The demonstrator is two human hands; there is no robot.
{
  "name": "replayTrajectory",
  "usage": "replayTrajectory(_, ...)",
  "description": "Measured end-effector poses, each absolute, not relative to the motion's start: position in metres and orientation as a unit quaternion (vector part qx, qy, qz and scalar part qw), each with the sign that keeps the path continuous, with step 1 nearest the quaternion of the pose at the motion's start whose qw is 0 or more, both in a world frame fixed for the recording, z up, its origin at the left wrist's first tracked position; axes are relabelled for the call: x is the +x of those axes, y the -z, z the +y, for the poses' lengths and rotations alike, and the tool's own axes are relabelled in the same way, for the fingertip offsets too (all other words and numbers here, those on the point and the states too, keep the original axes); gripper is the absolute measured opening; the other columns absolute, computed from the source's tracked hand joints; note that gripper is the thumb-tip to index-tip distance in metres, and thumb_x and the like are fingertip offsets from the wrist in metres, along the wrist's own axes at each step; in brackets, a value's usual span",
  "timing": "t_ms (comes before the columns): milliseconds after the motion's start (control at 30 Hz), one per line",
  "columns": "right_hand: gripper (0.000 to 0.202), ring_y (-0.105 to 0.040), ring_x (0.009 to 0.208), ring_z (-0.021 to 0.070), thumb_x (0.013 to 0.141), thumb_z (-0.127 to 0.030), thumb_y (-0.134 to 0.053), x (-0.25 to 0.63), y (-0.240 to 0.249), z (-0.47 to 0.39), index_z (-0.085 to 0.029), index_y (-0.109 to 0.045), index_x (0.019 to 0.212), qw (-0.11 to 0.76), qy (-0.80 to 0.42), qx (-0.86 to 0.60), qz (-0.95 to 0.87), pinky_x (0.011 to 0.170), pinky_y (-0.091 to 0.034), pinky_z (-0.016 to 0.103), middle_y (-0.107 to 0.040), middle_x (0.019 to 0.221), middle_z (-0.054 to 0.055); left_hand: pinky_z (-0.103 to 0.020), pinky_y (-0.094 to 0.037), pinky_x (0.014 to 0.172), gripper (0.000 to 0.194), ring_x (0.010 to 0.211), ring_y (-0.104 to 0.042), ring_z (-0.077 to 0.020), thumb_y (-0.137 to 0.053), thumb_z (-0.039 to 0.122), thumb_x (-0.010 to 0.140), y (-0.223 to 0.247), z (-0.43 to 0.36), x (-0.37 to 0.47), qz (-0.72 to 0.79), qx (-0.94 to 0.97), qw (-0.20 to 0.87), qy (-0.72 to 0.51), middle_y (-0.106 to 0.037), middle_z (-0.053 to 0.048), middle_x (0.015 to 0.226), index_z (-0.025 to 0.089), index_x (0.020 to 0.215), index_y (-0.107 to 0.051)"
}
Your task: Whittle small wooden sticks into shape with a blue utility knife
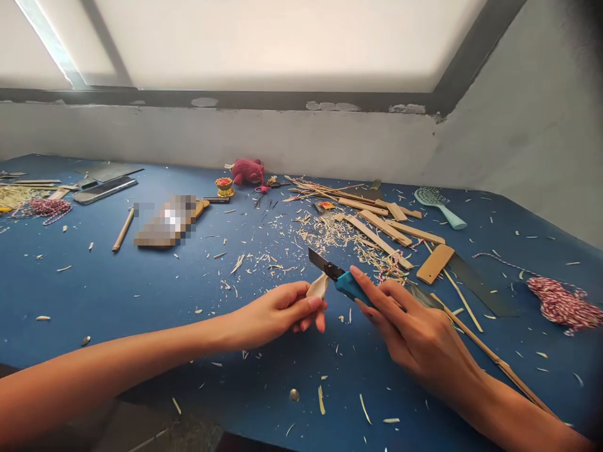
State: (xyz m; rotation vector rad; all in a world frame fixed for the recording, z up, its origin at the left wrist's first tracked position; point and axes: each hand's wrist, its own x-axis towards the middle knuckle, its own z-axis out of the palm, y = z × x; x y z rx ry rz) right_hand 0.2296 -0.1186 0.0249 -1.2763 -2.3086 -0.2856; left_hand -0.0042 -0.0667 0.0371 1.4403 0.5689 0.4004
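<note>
My left hand (294,309) is closed around a small pale carved piece (318,287), pinched between thumb and fingers; it looks like wood, though much of it is hidden by the fingers. In my right hand (414,329) is a utility knife (353,285) with a teal handle, its dark blade extended and pointing up to the left. The blade is just above and beside the pale piece; whether they touch I cannot tell. Beyond both hands lies a spread of thin pale shavings (325,235) on the blue table (155,301).
Flat wooden strips (384,227) and sticks lie behind the shavings. To the right are a green hairbrush (438,204), red-and-white string (563,304) and a long thin cane (499,361). A red plush toy (247,171), a small gold pot (225,186) and a metal blade (106,189) are farther back.
</note>
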Motion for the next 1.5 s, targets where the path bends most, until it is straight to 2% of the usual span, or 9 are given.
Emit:
replayTrajectory(233, 0.057, -0.043, 0.055, 0.0041, 0.088, -0.017, -0.048, 0.229, -0.030, -0.119, -0.028, -0.031, 0.141, 0.253, 0.098, -0.446, -0.853, 0.048, -0.037, 0.017, -0.052, 0.091, 0.002, -0.020, -0.032, 0.054, 0.032, 0.058, -0.042, -0.0065, -0.039, 0.046, 0.090, -0.038, -0.062, -0.003, 0.249, 0.619, 0.702, -0.249, -0.063, -0.006, 0.089, 0.015, 0.094, -0.047)
replayTrajectory(500, 0.055, -0.043, 0.054, 0.0042, 0.088, -0.020, -0.050, 0.228, -0.029, -0.118, -0.027, -0.033, 0.140, 0.233, 0.128, -0.449, -0.853, 0.045, -0.034, 0.017, -0.053, 0.083, 0.000, -0.021, -0.030, 0.052, 0.042, 0.053, -0.038, -0.0071, -0.031, 0.049, 0.091, -0.036, -0.062, -0.004, 0.301, 0.644, 0.668, -0.220, -0.056, 0.000, 0.066, 0.014, 0.090, -0.055)
replayTrajectory(667, 0.052, -0.044, 0.053, 0.0040, 0.091, -0.027, -0.046, 0.227, -0.026, -0.117, -0.028, -0.032, 0.141, 0.223, 0.096, -0.451, -0.859, 0.046, -0.035, 0.016, -0.055, 0.086, 0.001, -0.021, -0.033, 0.052, 0.040, 0.050, -0.041, -0.0086, -0.028, 0.046, 0.093, -0.043, -0.068, -0.006, 0.380, 0.717, 0.546, -0.206, -0.046, 0.005, 0.050, 0.016, 0.083, -0.053)
replayTrajectory(800, 0.052, -0.051, 0.056, 0.0063, 0.092, -0.027, -0.041, 0.219, -0.028, -0.119, -0.027, -0.028, 0.143, 0.212, 0.055, -0.460, -0.860, 0.050, -0.040, 0.017, -0.060, 0.083, 0.002, -0.022, -0.034, 0.051, 0.036, 0.047, -0.042, -0.0088, -0.024, 0.037, 0.095, -0.042, -0.069, -0.006, 0.384, 0.785, 0.443, -0.202, -0.045, 0.005, 0.049, 0.017, 0.086, -0.052)
replayTrajectory(933, 0.051, -0.058, 0.058, 0.0101, 0.092, -0.030, -0.040, 0.225, -0.026, -0.114, -0.027, -0.029, 0.142, 0.203, 0.083, -0.466, -0.857, 0.053, -0.044, 0.020, -0.065, 0.081, 0.002, -0.023, -0.037, 0.053, 0.031, 0.046, -0.043, -0.0079, -0.026, 0.030, 0.095, -0.044, -0.072, -0.008, 0.387, 0.842, 0.318, -0.200, -0.048, 0.004, 0.054, 0.016, 0.084, -0.052)
replayTrajectory(1100, 0.046, -0.058, 0.051, 0.0139, 0.092, -0.035, -0.040, 0.267, -0.024, -0.085, -0.029, -0.039, 0.137, 0.175, 0.147, -0.600, -0.766, 0.043, -0.038, 0.023, -0.067, 0.074, 0.002, -0.021, -0.033, 0.047, 0.028, 0.043, -0.039, -0.0066, -0.027, 0.026, 0.094, -0.065, -0.084, -0.013, 0.323, 0.882, 0.270, -0.213, -0.049, 0.004, 0.054, 0.016, 0.083, -0.050)
replayTrajectory(1200, 0.045, -0.053, 0.045, 0.0128, 0.092, -0.036, -0.040, 0.276, -0.035, -0.080, -0.026, -0.043, 0.135, 0.227, 0.154, -0.646, -0.712, 0.040, -0.034, 0.024, -0.065, 0.065, 0.002, -0.021, -0.034, 0.048, 0.033, 0.044, -0.041, -0.0067, -0.023, 0.028, 0.095, -0.067, -0.080, -0.015, 0.353, 0.870, 0.260, -0.224, -0.050, 0.004, 0.053, 0.016, 0.082, -0.050)
replayTrajectory(1333, 0.046, -0.052, 0.049, 0.0088, 0.091, -0.029, -0.045, 0.249, -0.047, -0.096, -0.025, -0.041, 0.137, 0.311, 0.108, -0.566, -0.756, 0.048, -0.042, 0.022, -0.068, 0.081, 0.003, -0.022, -0.034, 0.049, 0.034, 0.045, -0.045, -0.0075, -0.024, 0.030, 0.096, -0.051, -0.063, -0.016, 0.377, 0.893, 0.156, -0.188, -0.052, 0.004, 0.054, 0.016, 0.085, -0.053)
replayTrajectory(1500, 0.051, -0.057, 0.059, 0.0096, 0.091, -0.025, -0.042, 0.221, -0.041, -0.117, -0.025, -0.032, 0.141, 0.276, 0.031, -0.468, -0.839, 0.056, -0.047, 0.021, -0.067, 0.086, 0.003, -0.023, -0.021, 0.042, 0.033, 0.039, -0.043, -0.0075, -0.026, 0.028, 0.095, -0.044, -0.060, -0.016, 0.355, 0.915, -0.049, -0.185, -0.054, 0.002, 0.050, 0.015, 0.080, -0.053)
